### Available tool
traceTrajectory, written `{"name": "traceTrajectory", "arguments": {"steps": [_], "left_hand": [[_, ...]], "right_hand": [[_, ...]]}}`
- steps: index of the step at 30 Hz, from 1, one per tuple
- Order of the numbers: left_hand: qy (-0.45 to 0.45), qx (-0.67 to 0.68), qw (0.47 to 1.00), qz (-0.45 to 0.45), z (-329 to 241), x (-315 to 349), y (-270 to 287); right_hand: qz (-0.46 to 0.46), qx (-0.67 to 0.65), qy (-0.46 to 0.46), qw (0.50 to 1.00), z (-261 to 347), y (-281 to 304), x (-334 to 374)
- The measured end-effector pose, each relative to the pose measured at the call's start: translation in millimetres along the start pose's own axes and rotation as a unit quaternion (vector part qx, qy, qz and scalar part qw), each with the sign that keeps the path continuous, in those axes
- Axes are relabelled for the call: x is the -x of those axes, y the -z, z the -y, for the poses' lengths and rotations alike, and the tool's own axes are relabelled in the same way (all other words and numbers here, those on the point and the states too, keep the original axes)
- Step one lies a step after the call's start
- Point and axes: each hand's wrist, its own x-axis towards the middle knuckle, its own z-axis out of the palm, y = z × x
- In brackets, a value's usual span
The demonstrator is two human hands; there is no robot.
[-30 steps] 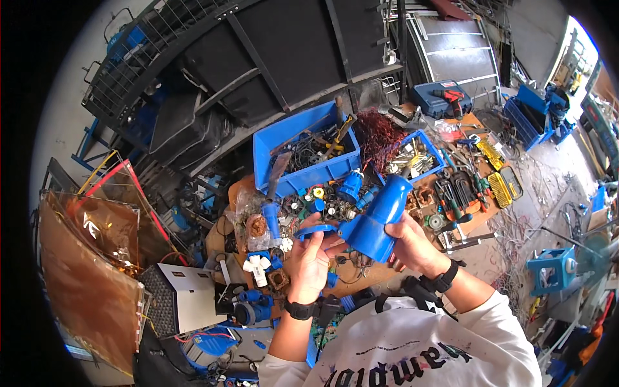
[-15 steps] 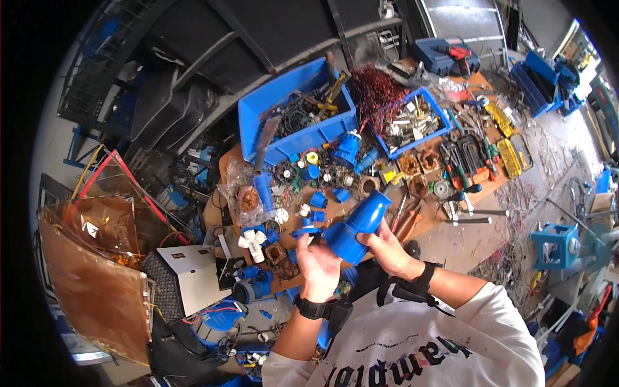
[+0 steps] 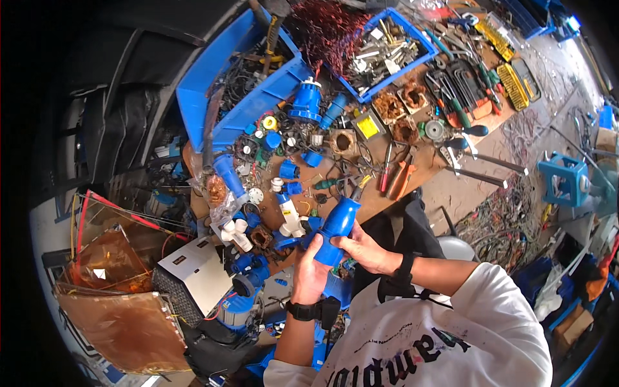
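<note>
Both hands are on a tapered blue plastic casing (image 3: 342, 218), its narrow end tilted up and away from me. My left hand (image 3: 308, 277) is closed on its lower left side, the thumb on the blue wall and the other fingers mostly hidden. Closed on the right side near the wide end, my right hand (image 3: 369, 251) lays its thumb across the casing. Just beyond the left hand lies a white fitting with blue parts (image 3: 291, 219). Long-nose pliers (image 3: 356, 187) with their handles hidden lie near the casing's narrow end.
Small blue caps and wires cover the wooden table (image 3: 380, 213). At the back stand a large blue crate (image 3: 258, 103) and a blue tray of metal pieces (image 3: 412, 64). Orange-handled pliers (image 3: 401, 177) and hex keys lie right; a blue stool (image 3: 564, 177) stands beyond.
The casing has moved lower and turned, looking smaller now. My left hand, earlier more open beneath it, now has its thumb against it. The head view has shifted toward the table.
</note>
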Motion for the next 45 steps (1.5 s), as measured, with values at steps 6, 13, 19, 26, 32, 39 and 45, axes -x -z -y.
{"name": "traceTrajectory", "arguments": {"steps": [6,13,19,26,32,39,45], "left_hand": [[0.096,-0.009,0.995,0.003,14.8,-28.4,17.1],[0.132,-0.002,0.991,0.002,27.3,-48.7,12.0],[0.142,0.0,0.989,-0.03,40.0,-58.0,-1.4],[0.147,0.008,0.989,-0.034,50.3,-59.2,-20.8],[0.067,-0.023,0.992,-0.106,36.7,-53.2,-19.9],[-0.099,-0.154,0.944,-0.274,42.1,-65.5,18.5],[-0.277,-0.24,0.845,-0.389,72.1,-99.7,60.2]], "right_hand": [[-0.088,-0.008,-0.031,0.996,-16.1,12.6,-13.2],[-0.106,-0.023,-0.064,0.992,-1.5,33.1,-16.2],[-0.159,0.051,-0.085,0.982,-8.9,54.2,-29.2],[-0.138,0.058,-0.09,0.985,-0.2,73.5,-24.2],[-0.057,0.236,-0.148,0.959,35.2,94.6,-2.2],[0.008,0.144,-0.211,0.967,48.6,129.1,28.6],[-0.024,0.169,-0.196,0.966,68.1,144.8,56.8]]}}
